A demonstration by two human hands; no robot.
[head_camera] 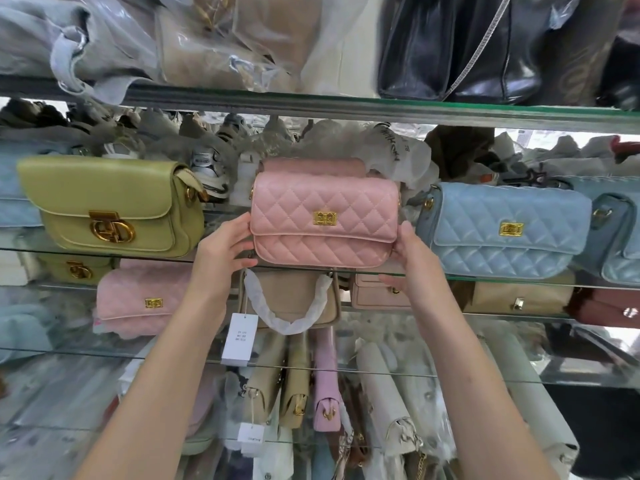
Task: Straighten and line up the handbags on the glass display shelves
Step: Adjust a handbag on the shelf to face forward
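A pink quilted handbag [323,216] with a gold clasp stands upright at the middle of the glass shelf [485,278]. My left hand [225,249] grips its lower left side and my right hand [412,258] grips its lower right side. To its left a green handbag [110,206] with a round gold clasp faces front. To its right a blue quilted handbag [505,230] leans slightly, with another blue bag [620,237] partly behind it at the frame edge.
The upper glass shelf [311,105] holds plastic-wrapped bags and a black leather bag [460,46]. Below, a beige bag [294,299] with a wrapped handle and white tag, a fuzzy pink bag [142,299] and other bags fill lower shelves. A mirror backs the shelves.
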